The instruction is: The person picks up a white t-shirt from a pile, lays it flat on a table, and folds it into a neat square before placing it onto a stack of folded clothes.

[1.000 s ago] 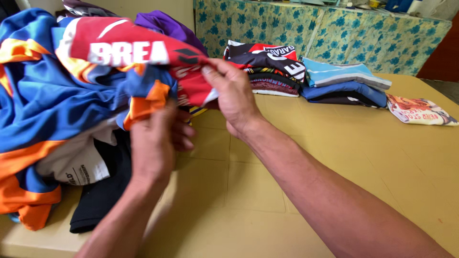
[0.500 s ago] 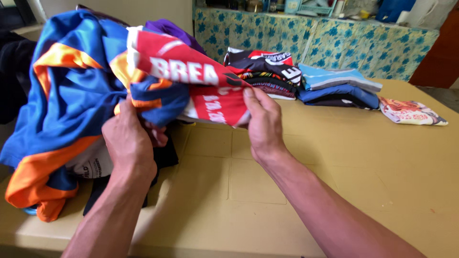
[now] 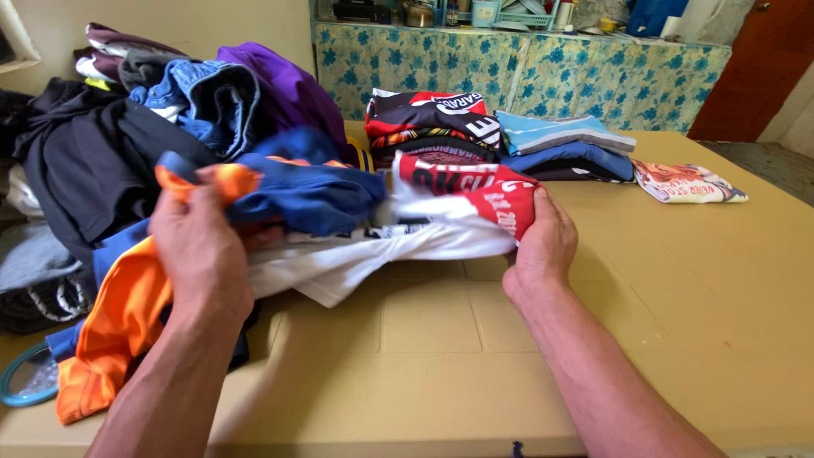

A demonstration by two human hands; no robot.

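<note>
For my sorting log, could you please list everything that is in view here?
jersey: one, blue, orange, white and red, held stretched between both hands above the table
table: one, tan, under everything
loose clothes pile: one heap, black, denim blue, purple, far left
folded shirt stacks: two, one red and black, one blue, behind the jersey
folded printed shirt: one, white and red, far right
hanger: one, teal, left edge
floral curtain: one, blue-green, at the back
left hand: grips the orange end
right hand: grips the red end
</note>
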